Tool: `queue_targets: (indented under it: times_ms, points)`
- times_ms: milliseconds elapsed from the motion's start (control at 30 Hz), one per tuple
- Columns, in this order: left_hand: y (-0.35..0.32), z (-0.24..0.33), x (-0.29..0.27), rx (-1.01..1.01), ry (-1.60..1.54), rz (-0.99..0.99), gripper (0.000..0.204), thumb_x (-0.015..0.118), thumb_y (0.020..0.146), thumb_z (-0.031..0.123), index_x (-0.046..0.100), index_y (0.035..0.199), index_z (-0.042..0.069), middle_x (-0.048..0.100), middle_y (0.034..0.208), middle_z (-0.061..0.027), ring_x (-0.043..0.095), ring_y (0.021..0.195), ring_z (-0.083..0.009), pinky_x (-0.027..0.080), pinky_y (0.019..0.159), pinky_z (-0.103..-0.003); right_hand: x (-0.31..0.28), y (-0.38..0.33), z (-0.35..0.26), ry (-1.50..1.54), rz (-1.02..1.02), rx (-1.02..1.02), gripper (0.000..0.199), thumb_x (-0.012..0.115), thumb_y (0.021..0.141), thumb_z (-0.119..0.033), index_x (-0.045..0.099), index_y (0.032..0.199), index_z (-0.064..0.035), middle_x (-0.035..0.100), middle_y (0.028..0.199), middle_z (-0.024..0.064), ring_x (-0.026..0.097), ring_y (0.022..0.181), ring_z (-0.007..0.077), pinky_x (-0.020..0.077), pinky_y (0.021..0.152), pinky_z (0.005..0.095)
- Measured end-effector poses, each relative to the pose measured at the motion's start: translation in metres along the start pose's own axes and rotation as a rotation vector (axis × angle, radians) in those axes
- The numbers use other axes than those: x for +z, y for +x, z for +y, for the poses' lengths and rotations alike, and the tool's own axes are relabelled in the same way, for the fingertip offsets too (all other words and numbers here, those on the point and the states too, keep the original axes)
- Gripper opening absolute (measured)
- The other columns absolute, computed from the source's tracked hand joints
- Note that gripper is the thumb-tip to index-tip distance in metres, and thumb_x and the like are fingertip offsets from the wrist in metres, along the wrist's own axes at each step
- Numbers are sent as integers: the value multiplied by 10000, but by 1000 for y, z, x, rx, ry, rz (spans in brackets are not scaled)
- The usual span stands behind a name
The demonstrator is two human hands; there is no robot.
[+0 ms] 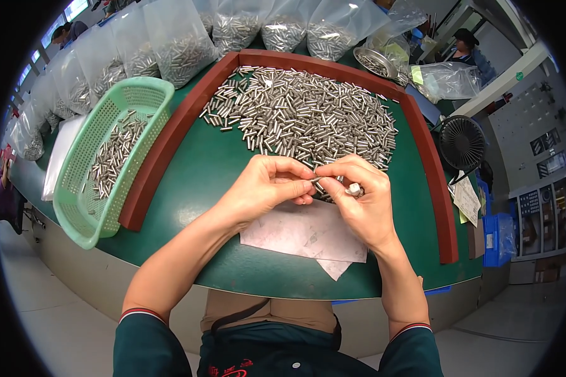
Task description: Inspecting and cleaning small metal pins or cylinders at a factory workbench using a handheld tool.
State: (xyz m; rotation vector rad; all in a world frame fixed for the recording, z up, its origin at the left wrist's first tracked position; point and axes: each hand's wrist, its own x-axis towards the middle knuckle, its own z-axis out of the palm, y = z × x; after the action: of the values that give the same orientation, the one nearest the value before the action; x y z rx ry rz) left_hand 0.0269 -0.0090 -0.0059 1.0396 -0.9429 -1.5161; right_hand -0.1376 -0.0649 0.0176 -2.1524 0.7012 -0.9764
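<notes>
Over the front of a big heap of short metal pins (321,107), my two hands meet at their fingertips. My left hand (267,185) is closed, its thumb and fingers pinching a small metal pin (315,180). My right hand (365,198) is closed too, with thumb and forefinger at the other end of the same pin. A pale, blunt-ended piece (355,189) sticks out between the right thumb and palm; most of it is hidden, and its kind cannot be told. Under both hands lies a stained pinkish-white cloth (295,235) on the green tabletop (233,270).
Dark red wooden bars (163,151) frame the heap on three sides. To the left stands a green plastic basket (66,182) holding more pins. Several clear bags of pins (176,53) line the back. A black fan (462,144) and blue bins (500,235) are at right. Other people sit farther off.
</notes>
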Motion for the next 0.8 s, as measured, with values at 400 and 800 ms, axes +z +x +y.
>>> queue_targets:
  times_ms: [400,800]
  points:
    - [-1,2,1,-17,13,-7,169,593,795,56,566,927,-46,615,807,-107,589,707,-122,492,669,-223,0,0,1,8,-2,12,123,615,687,35,639,803,4,608,749,91,593,658,171,463,580,257]
    - [-1,1,0,-15,12,5,125,595,788,49,583,887,-27,617,779,-102,590,687,-128,484,661,-233,0,0,3,50,-22,49,123,624,683,31,644,802,6,614,751,93,586,683,172,462,612,257]
